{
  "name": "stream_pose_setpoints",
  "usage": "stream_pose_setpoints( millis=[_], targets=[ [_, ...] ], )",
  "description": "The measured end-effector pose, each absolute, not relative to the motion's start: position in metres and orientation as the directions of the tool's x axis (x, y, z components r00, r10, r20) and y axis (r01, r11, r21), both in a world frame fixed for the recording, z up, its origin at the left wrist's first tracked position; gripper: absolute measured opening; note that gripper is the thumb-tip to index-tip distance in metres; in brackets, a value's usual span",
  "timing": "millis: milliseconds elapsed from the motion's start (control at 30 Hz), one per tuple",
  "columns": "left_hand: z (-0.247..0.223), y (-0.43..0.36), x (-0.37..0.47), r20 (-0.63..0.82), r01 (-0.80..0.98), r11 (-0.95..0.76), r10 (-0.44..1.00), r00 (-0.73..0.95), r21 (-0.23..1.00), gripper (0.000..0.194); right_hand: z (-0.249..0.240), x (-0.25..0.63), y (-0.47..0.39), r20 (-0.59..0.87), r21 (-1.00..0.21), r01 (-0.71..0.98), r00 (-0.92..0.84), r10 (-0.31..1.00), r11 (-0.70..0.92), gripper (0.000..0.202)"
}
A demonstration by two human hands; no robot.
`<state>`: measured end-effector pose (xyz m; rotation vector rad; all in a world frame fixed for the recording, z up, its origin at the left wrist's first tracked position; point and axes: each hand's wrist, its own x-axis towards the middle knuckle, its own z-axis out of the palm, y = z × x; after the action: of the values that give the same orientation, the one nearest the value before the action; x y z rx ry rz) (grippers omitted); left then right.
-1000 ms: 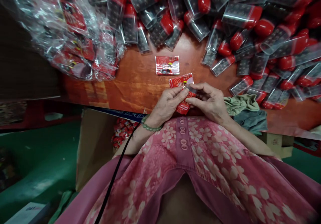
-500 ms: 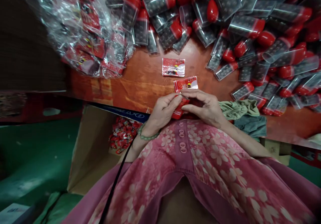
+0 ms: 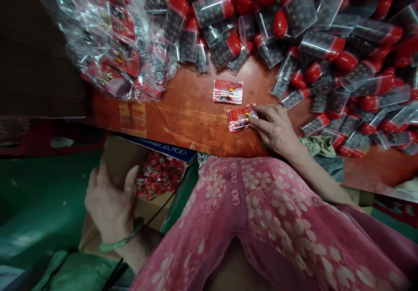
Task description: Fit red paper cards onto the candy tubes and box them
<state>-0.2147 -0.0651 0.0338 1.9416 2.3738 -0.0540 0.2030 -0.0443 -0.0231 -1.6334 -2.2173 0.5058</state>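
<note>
My right hand (image 3: 274, 128) is over the wooden table, its thumb and forefinger pinching the right end of a small stack of red printed cards (image 3: 237, 118). Just beyond lies another red printed card (image 3: 227, 91), flat on the table and apart from my fingers. My left hand (image 3: 112, 202), with a green bead bracelet at the wrist, hovers at the left side of an open cardboard box (image 3: 153, 210). Its fingers are spread and nothing shows in them. Inside the box lie many small red packets (image 3: 163, 173).
Clear tubes with red caps and dark beads (image 3: 321, 45) are heaped across the table's (image 3: 189, 121) back and right. A clear plastic bag (image 3: 120, 56) of red printed items stands at left. Crumpled cloths (image 3: 321, 149) lie by my right forearm. A thin dark cord crosses the box.
My left hand has left the small red packet held between both hands and swung left and down to the box. The packet no longer shows. My right hand has moved onto the card stack.
</note>
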Motion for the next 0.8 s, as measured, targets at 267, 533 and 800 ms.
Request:
stream_pose_setpoints(
  millis=[267,533,800],
  targets=[
    [-0.010,0.001,-0.027,0.311,0.554,-0.681,0.721,0.619,0.479,0.036,-0.024,0.192,-0.036,0.022,-0.556,0.801,-0.250,0.968,0.220,0.029],
    [-0.033,0.015,0.003,0.304,0.449,-0.798,0.579,0.757,0.402,0.024,0.001,0.206,-0.051,-0.005,-0.532,0.822,-0.242,0.970,0.202,0.031],
    [-0.034,0.021,0.011,0.407,0.414,-0.805,0.578,0.707,0.425,0.019,0.034,0.276,-0.100,-0.203,-0.040,0.998,0.042,0.978,-0.051,0.046]
  ],
)
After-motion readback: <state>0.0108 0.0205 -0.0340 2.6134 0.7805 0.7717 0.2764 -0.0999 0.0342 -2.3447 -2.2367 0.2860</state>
